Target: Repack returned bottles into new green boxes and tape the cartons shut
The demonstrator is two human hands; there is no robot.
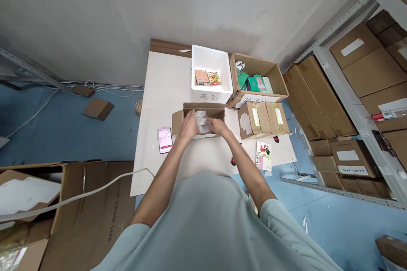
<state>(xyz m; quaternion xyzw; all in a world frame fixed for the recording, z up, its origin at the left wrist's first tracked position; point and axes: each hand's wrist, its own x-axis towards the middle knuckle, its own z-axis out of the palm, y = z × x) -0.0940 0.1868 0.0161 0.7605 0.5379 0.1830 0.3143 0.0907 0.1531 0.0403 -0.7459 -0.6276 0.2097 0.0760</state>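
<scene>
In the head view, an open cardboard box (177, 123) stands on the white table with a flap folded out to its left. Inside it lies a crumpled white sheet (201, 117), thin paper or plastic; I cannot tell which. My left hand (188, 126) reaches in at the left end, its curled fingers on the sheet's edge. From the other side my right hand (218, 126) pinches the sheet near the box's middle. Whatever lies beneath the sheet is hidden. A phone (165, 140) with a lit screen is left of the box.
Behind the box stand a white foam bin (210, 52) with booklets and a carton (281, 82) holding green packs. Taped boxes (260, 120) and a booklet (263, 155) are on the right. A cable (95, 192) crosses at left; shelving (345, 89) holds cartons.
</scene>
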